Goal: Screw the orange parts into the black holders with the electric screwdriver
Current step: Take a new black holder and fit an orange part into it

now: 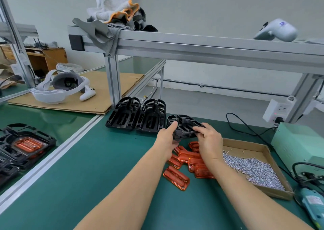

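Across the green table (91,159) I see everything laid out under an aluminium frame (192,45), with rags (115,14) heaped on its top rail and a white controller (277,30) further right. On the far left sits a sheet of cardboard (98,96) carrying a white headset (59,86). At the right edge I make out a pale green box (299,142) with cables, and just in front of it the teal screwdriver (310,207) lying on the table, untouched. Beside that is a shallow cardboard tray (249,146) holding a heap of screws (254,168).

At the left edge rests a finished holder (26,145) with an orange part seated in it. Two empty holders (136,116) stand side by side at the back of the table.

Both my hands meet on a third holder (184,126), lifted just right of those two. My left hand (166,138) grips its left end, fingers curled under and thumb on top. My right hand (210,140) pinches its right end, fingers bent over the edge.

Below my hands lies a loose pile of orange parts (185,161), partly hidden by my right wrist, with one part (176,179) lying nearest me, slightly apart from the rest.
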`<act>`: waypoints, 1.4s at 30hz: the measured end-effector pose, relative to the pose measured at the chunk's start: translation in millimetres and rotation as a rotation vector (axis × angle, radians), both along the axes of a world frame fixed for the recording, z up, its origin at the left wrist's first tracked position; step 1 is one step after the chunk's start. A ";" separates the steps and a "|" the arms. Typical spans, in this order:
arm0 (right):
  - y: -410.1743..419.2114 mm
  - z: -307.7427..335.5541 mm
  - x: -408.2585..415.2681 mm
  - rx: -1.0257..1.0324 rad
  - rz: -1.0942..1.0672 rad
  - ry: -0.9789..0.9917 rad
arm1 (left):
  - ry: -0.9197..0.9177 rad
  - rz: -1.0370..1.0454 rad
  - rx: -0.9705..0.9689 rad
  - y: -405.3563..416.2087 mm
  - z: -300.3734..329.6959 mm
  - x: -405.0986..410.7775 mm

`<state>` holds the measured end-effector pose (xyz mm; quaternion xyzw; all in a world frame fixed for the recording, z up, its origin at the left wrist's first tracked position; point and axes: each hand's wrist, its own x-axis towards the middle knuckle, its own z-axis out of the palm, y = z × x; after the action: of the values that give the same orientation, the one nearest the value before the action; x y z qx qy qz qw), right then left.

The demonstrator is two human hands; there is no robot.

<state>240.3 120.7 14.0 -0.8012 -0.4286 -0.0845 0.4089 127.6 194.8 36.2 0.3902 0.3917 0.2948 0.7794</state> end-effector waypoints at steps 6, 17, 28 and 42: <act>-16.5 0.0 -19.6 0.067 0.035 0.006 | -0.089 0.077 -0.065 -2.3 4.9 -7.7; -48.2 16.0 -75.3 0.145 0.380 0.059 | -0.158 0.034 0.021 -15.8 16.1 -89.6; -39.7 1.8 -122.9 -0.057 0.470 0.267 | -0.077 -0.013 0.197 -26.1 -19.6 -186.1; -15.6 -9.7 -192.1 -0.331 0.447 0.264 | 0.579 0.166 0.567 -13.6 -35.6 -220.3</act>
<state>48.3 105.0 4.2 -0.7467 -0.5455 0.1833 0.3336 -92.6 181.2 0.6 0.6234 0.5281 0.3309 0.4723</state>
